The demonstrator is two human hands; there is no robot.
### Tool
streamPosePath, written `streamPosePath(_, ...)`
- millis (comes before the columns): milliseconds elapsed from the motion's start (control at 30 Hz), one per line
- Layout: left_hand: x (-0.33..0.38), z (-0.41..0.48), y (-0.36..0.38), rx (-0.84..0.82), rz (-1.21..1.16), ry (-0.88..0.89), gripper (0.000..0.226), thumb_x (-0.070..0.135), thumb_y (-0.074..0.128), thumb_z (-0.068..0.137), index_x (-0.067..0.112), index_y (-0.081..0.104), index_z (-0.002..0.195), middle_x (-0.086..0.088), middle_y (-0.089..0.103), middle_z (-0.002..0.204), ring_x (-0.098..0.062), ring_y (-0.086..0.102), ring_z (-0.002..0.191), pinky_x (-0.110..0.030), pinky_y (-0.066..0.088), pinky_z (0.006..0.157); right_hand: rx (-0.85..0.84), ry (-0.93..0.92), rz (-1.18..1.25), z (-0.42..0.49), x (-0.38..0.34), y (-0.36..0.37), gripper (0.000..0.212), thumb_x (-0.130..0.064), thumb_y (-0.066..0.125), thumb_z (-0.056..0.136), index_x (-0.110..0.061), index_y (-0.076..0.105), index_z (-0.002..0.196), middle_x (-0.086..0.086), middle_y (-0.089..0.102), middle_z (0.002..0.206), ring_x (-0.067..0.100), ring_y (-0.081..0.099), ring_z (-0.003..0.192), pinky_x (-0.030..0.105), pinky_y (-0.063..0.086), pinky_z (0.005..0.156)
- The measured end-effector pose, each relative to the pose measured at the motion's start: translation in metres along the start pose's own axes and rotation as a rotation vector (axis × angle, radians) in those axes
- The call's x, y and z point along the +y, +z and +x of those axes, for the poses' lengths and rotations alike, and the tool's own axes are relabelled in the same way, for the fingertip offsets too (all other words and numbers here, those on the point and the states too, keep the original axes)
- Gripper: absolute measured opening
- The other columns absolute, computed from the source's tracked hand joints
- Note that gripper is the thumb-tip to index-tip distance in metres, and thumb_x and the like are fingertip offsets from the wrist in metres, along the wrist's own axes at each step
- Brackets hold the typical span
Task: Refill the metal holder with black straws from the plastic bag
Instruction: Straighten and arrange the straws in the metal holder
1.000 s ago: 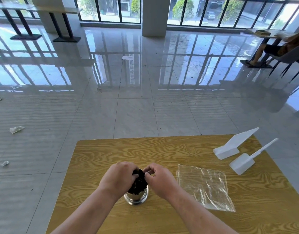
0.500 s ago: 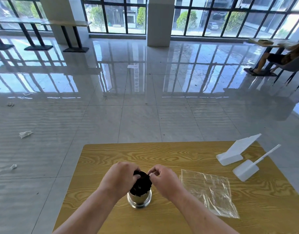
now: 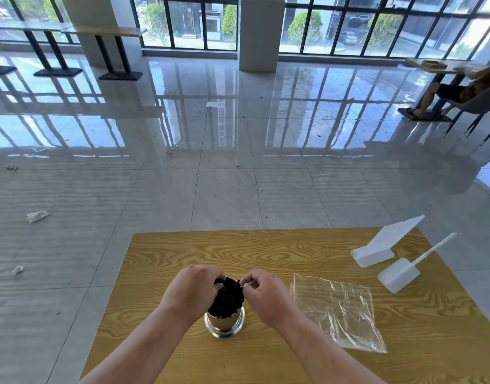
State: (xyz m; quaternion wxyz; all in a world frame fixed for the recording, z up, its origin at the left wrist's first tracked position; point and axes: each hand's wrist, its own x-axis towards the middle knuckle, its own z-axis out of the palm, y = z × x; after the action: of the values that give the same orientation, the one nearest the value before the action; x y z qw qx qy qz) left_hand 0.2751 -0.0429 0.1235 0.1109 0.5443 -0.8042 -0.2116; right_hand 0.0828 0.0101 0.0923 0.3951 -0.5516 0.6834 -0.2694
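Note:
A shiny metal holder (image 3: 224, 325) stands upright on the wooden table (image 3: 266, 250), near its front middle. A dense bundle of black straws (image 3: 227, 299) fills it and sticks up above the rim. My left hand (image 3: 192, 291) cups the bundle's left side with its fingers curled on the straw tops. My right hand (image 3: 264, 292) pinches the straw tips on the right side. The clear plastic bag (image 3: 340, 311) lies flat and looks empty, just right of my right hand.
Two white plastic sign stands (image 3: 382, 246) (image 3: 401, 274) sit at the table's far right corner. Glossy tiled floor with paper scraps (image 3: 36, 216) lies beyond the table. A seated person (image 3: 445, 90) is far off at the right.
Both hands stay on the straw bundle in the holder, with the fingers shifting slightly at the tips. The view has tilted up a little.

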Motion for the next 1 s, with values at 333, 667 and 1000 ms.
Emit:
streamPosePath(333,0.004,0.0,-0.003,-0.064,0.016,-0.022,0.014,0.021,0.068,0.089,0.028,0.079,0.094,0.014,0.076,0.088,-0.004,0.067,0.08,-0.026,0.057,0.073,-0.006,-0.018,-0.016,-0.001,0.003,0.002,0.015,-0.024,0.06,0.097,-0.033,0.07,0.09,0.003,0.077,0.085,0.0,0.053,0.052,0.02,0.045,0.048)
streamPosePath(667,0.015,0.0,-0.043,-0.005,0.001,-0.04,0.01,0.025,0.074,0.087,0.032,0.08,0.09,0.021,0.073,0.081,0.001,0.065,0.078,-0.011,0.042,0.064,-0.018,0.033,0.074,0.002,-0.001,-0.005,0.017,-0.022,0.058,0.095,-0.027,0.073,0.089,0.001,0.071,0.068,0.003,0.045,0.047,0.023,0.037,0.044)
streamPosePath(1000,0.012,-0.003,-0.085,0.082,-0.129,-0.085,0.016,0.028,0.081,0.085,0.042,0.077,0.08,0.033,0.07,0.071,0.015,0.065,0.076,-0.009,0.043,0.061,-0.009,0.035,0.118,0.003,-0.002,-0.012,0.02,-0.021,0.058,0.102,-0.025,0.074,0.093,-0.008,0.062,0.056,0.007,0.044,0.047,0.027,0.037,0.045)
